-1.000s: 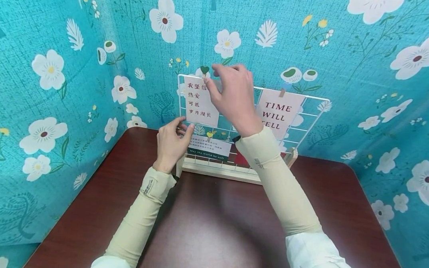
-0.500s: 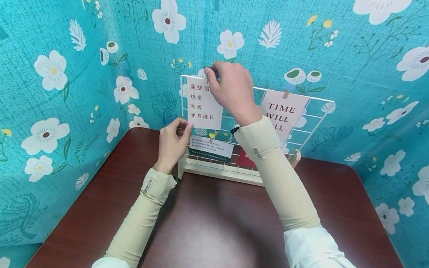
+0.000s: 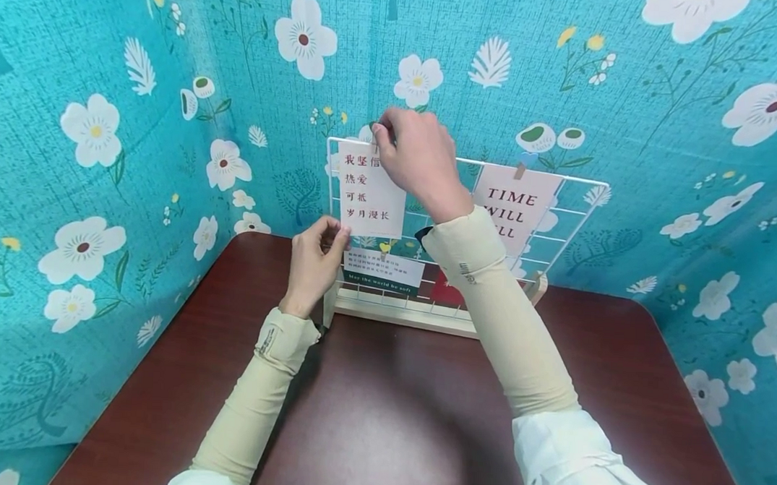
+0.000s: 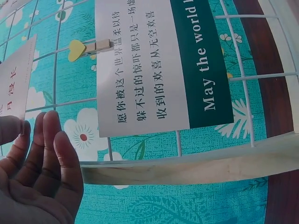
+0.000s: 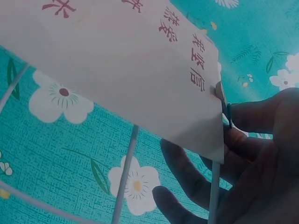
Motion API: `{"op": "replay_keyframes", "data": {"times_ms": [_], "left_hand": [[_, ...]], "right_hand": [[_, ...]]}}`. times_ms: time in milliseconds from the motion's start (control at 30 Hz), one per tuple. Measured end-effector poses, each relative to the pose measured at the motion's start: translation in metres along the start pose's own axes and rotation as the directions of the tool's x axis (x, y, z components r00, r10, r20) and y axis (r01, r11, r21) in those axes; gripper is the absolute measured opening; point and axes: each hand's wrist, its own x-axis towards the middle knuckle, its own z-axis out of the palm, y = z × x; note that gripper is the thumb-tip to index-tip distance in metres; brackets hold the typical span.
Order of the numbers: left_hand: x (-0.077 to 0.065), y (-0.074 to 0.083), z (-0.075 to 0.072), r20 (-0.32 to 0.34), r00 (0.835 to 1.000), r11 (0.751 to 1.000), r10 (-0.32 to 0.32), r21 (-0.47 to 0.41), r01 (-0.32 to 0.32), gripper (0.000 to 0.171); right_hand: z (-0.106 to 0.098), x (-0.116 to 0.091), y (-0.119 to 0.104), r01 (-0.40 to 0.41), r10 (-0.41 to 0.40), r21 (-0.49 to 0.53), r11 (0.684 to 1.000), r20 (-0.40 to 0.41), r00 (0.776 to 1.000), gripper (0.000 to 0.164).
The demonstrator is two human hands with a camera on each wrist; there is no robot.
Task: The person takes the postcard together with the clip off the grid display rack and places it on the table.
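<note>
1. Left hand [image 3: 312, 264] pinches a lower corner of the red-lettered Chinese card [image 3: 371, 195].
2. Right hand [image 3: 421, 158] pinches a clothespin [image 5: 220, 92] at the card's top.
3. Card rests against the wire grid rack [image 3: 398, 316], near the bench's [image 3: 381, 416] far edge.

You've got a beige L arm sleeve [image 3: 241, 402] & matching R arm sleeve [image 3: 521, 328], both w/ small dk print [image 3: 266, 340] by the far cuffs [image 3: 300, 329]; blk strip [image 3: 423, 234] at R cuff; loose white sleeves [image 3: 577, 460] at near end.
</note>
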Motion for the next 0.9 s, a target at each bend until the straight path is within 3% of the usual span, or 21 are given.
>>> {"op": "replay_keyframes", "data": {"times_ms": [233,900], "left_hand": [[0.0034,0.0032,-0.0016,0.005,1.000,1.000,0.015,-0.016,-0.015,0.021],[0.0010,-0.0053,-0.0099,0.033,0.999,0.994,-0.021,-0.102,0.024,0.027]], "right_hand": [[-0.0042,0.0027,-0.0006,-0.001,0.001,0.040,0.999,-0.013,1.000,0.032],[-0.0063,0.0038,0.0044,0.015,-0.017,0.175,0.984,0.013,1.000,0.022]]}}
